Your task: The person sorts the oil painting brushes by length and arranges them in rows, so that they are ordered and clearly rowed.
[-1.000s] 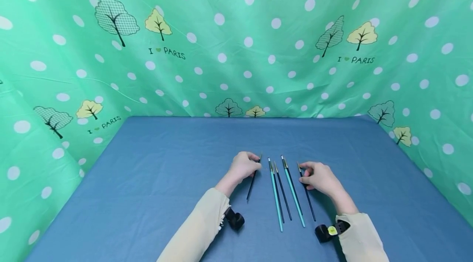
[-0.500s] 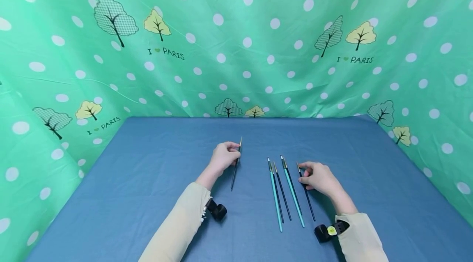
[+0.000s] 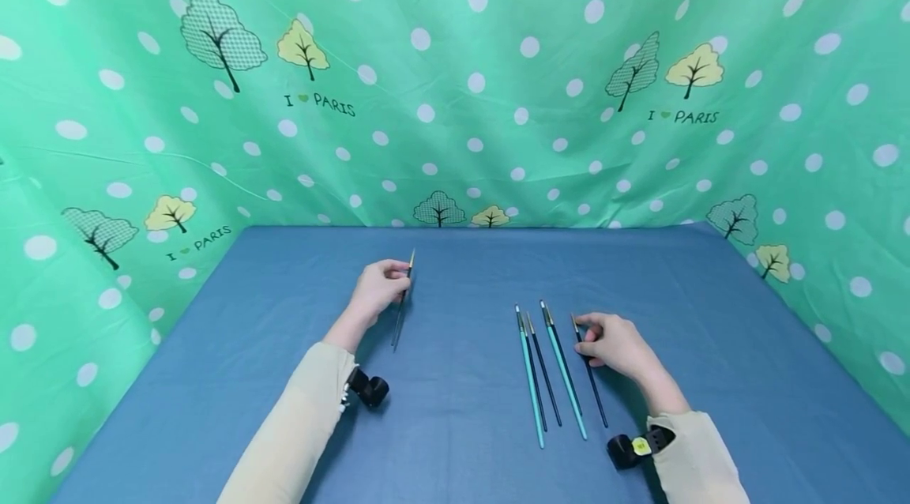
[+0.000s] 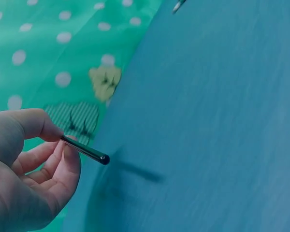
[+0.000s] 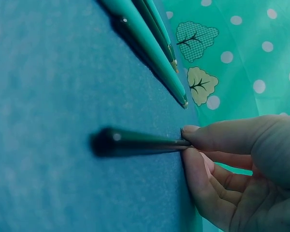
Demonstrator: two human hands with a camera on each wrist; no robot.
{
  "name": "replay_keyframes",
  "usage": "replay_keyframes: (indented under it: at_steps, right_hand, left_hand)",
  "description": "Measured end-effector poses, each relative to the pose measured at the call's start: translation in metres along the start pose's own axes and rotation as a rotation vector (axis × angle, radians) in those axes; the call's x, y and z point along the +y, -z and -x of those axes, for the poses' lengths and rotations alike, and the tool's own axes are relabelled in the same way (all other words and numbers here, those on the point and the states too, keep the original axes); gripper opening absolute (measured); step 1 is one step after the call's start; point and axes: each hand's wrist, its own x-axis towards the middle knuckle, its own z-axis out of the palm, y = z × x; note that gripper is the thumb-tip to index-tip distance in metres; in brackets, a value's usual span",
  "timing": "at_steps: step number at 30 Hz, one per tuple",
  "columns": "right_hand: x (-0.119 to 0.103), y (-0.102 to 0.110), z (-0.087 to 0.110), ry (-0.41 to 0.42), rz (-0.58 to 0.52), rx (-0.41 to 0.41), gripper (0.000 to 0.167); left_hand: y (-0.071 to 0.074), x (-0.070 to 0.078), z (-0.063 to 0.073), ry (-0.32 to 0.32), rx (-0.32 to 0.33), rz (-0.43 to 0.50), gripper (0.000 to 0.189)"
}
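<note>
The left hand (image 3: 379, 284) pinches a dark brush (image 4: 87, 151) between thumb and fingers, over on the left side of the table (image 3: 455, 441), bristles pointing away from the person; the handle end looks clear of the blue cloth, its shadow just beside it. The right hand (image 3: 617, 342) pinches another dark brush (image 3: 594, 387) near the bristle end, its handle slanting back toward the person. Just beside that one, between the hands, lie two teal brushes (image 3: 565, 378) and three slimmer dark ones, close together, handles toward the person. Each wrist carries a small black camera (image 3: 370, 388) beside a pale sleeve (image 3: 291, 425). Beyond the table hangs a green dotted curtain (image 3: 426, 54) printed with trees.
</note>
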Motion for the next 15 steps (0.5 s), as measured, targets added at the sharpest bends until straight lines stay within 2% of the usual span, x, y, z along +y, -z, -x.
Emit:
replay_keyframes:
  at_steps: [7, 15]
  right_hand:
    - [0.0, 0.003, 0.001, -0.002, -0.005, -0.008, 0.05]
    - [-0.005, 0.004, 0.004, -0.01, -0.03, -0.062, 0.056]
  left_hand:
    - [0.027, -0.012, -0.007, 0.013, 0.004, 0.031, 0.036]
    - [0.046, -0.02, -0.017, -0.001, 0.013, -0.025, 0.037]
